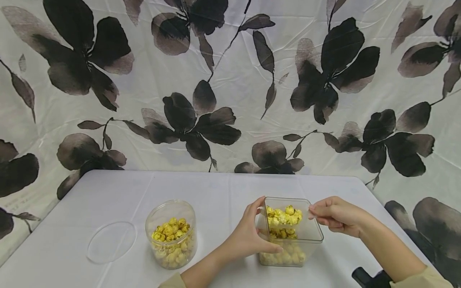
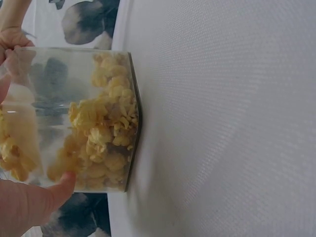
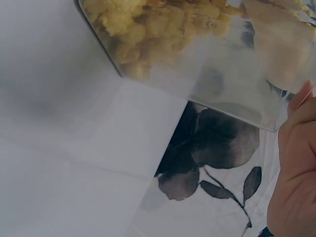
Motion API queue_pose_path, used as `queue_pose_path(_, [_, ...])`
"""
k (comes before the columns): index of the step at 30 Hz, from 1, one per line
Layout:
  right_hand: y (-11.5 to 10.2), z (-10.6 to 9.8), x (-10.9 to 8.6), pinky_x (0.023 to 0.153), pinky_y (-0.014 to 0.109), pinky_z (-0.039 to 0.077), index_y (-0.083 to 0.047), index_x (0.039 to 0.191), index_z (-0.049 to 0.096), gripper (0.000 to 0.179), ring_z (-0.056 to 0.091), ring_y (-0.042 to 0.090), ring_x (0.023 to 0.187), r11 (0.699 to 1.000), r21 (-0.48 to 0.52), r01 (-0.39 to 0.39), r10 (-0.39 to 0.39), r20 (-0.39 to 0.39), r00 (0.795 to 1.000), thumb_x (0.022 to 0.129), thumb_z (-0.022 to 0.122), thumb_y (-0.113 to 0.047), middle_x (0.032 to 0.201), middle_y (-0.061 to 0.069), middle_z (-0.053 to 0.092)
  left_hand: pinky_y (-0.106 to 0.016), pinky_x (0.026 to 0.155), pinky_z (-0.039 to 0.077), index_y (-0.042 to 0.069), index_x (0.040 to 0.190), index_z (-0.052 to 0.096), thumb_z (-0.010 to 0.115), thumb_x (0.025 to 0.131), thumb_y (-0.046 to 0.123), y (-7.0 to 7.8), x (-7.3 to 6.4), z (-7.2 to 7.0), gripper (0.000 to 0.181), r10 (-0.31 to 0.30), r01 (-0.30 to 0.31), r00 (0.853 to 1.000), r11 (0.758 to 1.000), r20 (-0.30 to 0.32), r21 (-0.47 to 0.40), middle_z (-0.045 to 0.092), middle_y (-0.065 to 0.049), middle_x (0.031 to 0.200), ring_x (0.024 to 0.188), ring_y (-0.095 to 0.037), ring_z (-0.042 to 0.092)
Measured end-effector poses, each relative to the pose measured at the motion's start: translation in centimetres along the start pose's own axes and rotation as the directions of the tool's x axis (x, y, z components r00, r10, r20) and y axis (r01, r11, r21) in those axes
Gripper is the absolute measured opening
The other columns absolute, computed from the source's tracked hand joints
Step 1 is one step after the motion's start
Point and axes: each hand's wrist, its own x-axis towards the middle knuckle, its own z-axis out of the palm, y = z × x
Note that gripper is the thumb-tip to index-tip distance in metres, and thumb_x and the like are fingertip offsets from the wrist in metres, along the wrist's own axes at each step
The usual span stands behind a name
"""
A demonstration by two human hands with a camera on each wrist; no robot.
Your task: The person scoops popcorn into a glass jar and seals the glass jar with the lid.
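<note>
My left hand (image 1: 248, 236) grips a clear square container (image 1: 313, 235) by its left side, thumb across the front and fingers at the back corner. Yellow popcorn (image 1: 282, 256) fills the container's lower part. With thumb and fingers, my right hand (image 1: 336, 216) pinches the end of a clear scoop-like tool at the container's right rim. A heap of popcorn (image 1: 284, 216) sits on this tool, inside the container's mouth. The tool's transparent outline is hard to make out. In the left wrist view, the thumb (image 2: 57, 195) presses the container wall (image 2: 64, 59).
Left of the container stands a round clear jar (image 1: 153, 212) partly filled with popcorn. A clear round lid (image 1: 111, 243) lies flat farther left on the white table (image 1: 216, 192). Something black (image 1: 371, 278) shows at the lower right edge. Behind hangs a floral cloth (image 1: 252, 132).
</note>
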Motion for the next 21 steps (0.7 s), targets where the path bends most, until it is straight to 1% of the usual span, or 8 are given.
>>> queue_pose_path(5, [-0.03,-0.13,-0.19,0.039,0.020,0.013,-0.009,0.081,0.068,0.028,0.026,-0.001,0.040,1.000,-0.011,-0.011,0.010,-0.018,1.000,0.097,0.045,-0.011,0.056,-0.009,0.048,-0.041,0.092,0.043,0.028,0.147,0.017,0.087,0.063,0.023,-0.03,-0.01,-0.01,0.109,-0.001,0.001,1.000,1.000,0.004,-0.007,0.021,0.000,0.148,0.133,-0.026,0.026])
queue_pose_path(8, [0.03,-0.26,-0.38,0.039,0.021,0.012,-0.009,0.082,0.068,0.028,0.024,0.000,0.040,1.000,-0.009,-0.009,0.009,-0.017,1.000,0.098,0.045,-0.011,0.057,-0.009,0.048,-0.042,0.093,0.043,0.028,0.147,0.017,0.087,0.064,0.023,-0.10,0.00,-0.02,0.109,-0.003,0.003,1.000,1.000,0.007,-0.009,0.021,0.000,0.148,0.133,-0.026,0.025])
queue_pose_path(13, [0.15,-0.49,-0.54,0.039,0.025,0.009,-0.009,0.083,0.067,0.029,0.020,0.001,0.040,1.000,-0.002,0.005,-0.005,0.023,1.000,0.099,0.043,-0.011,0.057,-0.009,0.047,-0.045,0.093,0.043,0.028,0.147,0.017,0.087,0.063,0.023,-0.14,0.02,-0.04,0.109,-0.008,0.008,1.000,1.000,0.010,-0.012,0.021,0.000,0.147,0.133,-0.027,0.025])
queue_pose_path(17, [0.06,-0.51,-0.54,0.039,0.026,0.007,-0.008,0.084,0.066,0.028,0.018,0.003,0.040,1.000,-0.012,0.009,-0.008,0.056,0.998,0.099,0.042,-0.012,0.057,-0.010,0.046,-0.040,0.092,0.044,0.028,0.147,0.017,0.087,0.063,0.023,-0.14,0.07,-0.10,0.109,0.002,-0.002,1.000,1.000,0.009,-0.010,0.022,0.000,0.146,0.133,-0.026,0.025])
queue_pose_path(21, [0.06,-0.40,-0.42,0.039,0.027,0.007,-0.008,0.084,0.066,0.028,0.018,0.004,0.040,1.000,-0.009,0.003,-0.003,0.085,0.996,0.099,0.043,-0.011,0.056,-0.010,0.045,-0.039,0.092,0.044,0.027,0.147,0.017,0.087,0.062,0.023,-0.21,0.07,-0.07,0.110,-0.001,0.001,1.000,1.000,0.008,-0.008,0.023,0.000,0.145,0.133,-0.025,0.026])
